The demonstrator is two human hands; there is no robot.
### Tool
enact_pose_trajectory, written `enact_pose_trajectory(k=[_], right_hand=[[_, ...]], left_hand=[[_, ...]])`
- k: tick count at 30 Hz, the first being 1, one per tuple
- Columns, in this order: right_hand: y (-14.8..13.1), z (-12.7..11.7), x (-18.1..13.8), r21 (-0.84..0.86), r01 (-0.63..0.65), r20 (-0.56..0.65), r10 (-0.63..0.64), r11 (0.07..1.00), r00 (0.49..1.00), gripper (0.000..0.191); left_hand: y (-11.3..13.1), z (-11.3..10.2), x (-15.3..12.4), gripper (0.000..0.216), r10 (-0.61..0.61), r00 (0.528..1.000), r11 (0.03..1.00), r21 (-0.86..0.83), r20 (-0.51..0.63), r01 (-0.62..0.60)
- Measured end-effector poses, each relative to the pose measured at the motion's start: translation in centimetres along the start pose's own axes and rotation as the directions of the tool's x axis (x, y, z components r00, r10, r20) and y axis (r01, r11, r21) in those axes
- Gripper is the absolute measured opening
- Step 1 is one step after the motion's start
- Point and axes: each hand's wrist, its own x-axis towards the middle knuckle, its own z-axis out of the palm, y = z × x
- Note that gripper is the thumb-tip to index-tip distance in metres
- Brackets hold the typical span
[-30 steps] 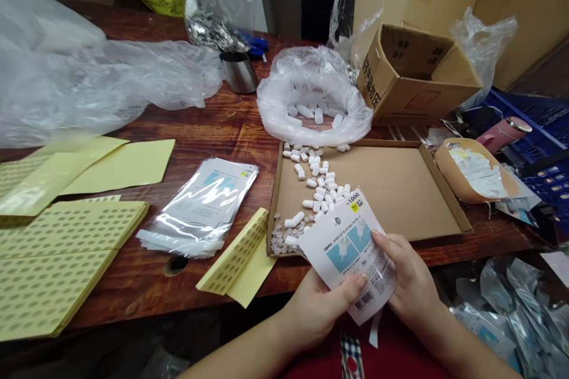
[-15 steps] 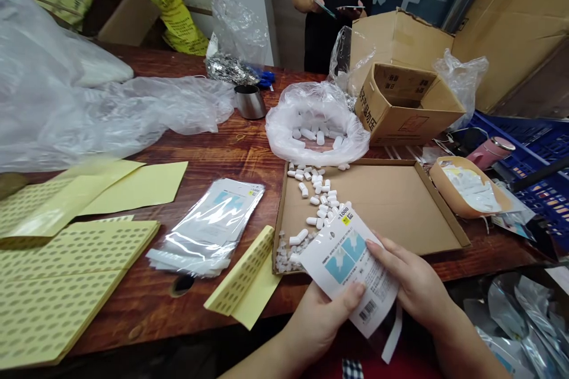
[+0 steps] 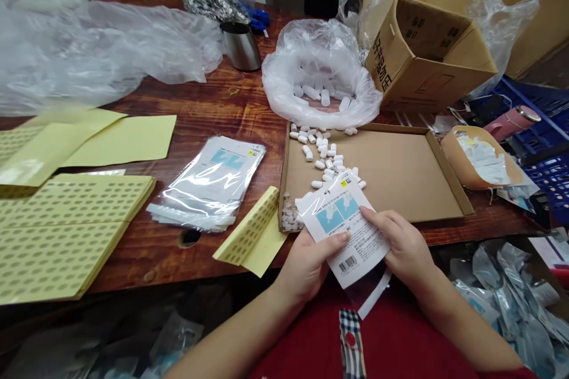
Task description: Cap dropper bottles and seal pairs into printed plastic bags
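Between my two hands is a white printed card in a clear plastic packet (image 3: 351,231), with blue pictures, a yellow mark and a barcode. My left hand (image 3: 311,257) is closed on its lower left side, thumb lying across the front. On the right edge, my right hand (image 3: 402,243) grips it with the fingers on the front. A white strip (image 3: 374,295) hangs from the packet's lower end. Just beyond lies a shallow cardboard tray (image 3: 400,172) with small white capsule-shaped pieces (image 3: 326,157) along its left side. A folded yellow sticker sheet (image 3: 253,231) rests left of my left hand.
A stack of similar packets (image 3: 213,180) and yellow dotted sheets (image 3: 66,237) lie on the left. Behind the tray sit a plastic bag of white pieces (image 3: 322,41), a metal cup (image 3: 240,47) and an open carton (image 3: 435,77). An orange bowl (image 3: 453,157) stands right.
The view has tilted downward, so the table things appear higher and the standing person is mostly out of frame. Both hands still hold the packet, with little change in grip.
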Motion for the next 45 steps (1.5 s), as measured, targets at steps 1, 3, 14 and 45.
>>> enact_pose_trajectory(k=[1,3,14,45], right_hand=[[0.1,0.2,-0.2,-0.009,-0.003,-0.023,0.003,1.000,1.000,0.052],[0.3,0.6,-0.6,-0.023,-0.006,-0.083,0.004,1.000,0.997,0.052],[0.0,0.2,-0.9,-0.031,-0.001,0.000,0.001,1.000,1.000,0.059],[0.4,1.1,-2.1,-0.131,-0.102,-0.160,0.081,0.986,0.984,0.049]], left_hand=[[-0.1,0.0,0.0,0.058,0.009,1.000,1.000,-0.001,0.000,-0.009],[-0.4,-0.1,0.0,0.059,0.016,1.000,1.000,0.015,0.001,-0.016],[-0.4,-0.2,0.7,0.061,0.029,1.000,0.992,0.123,0.004,-0.029],[-1.4,0.6,0.1,0.044,-0.222,0.975,0.972,0.080,0.012,0.220]])
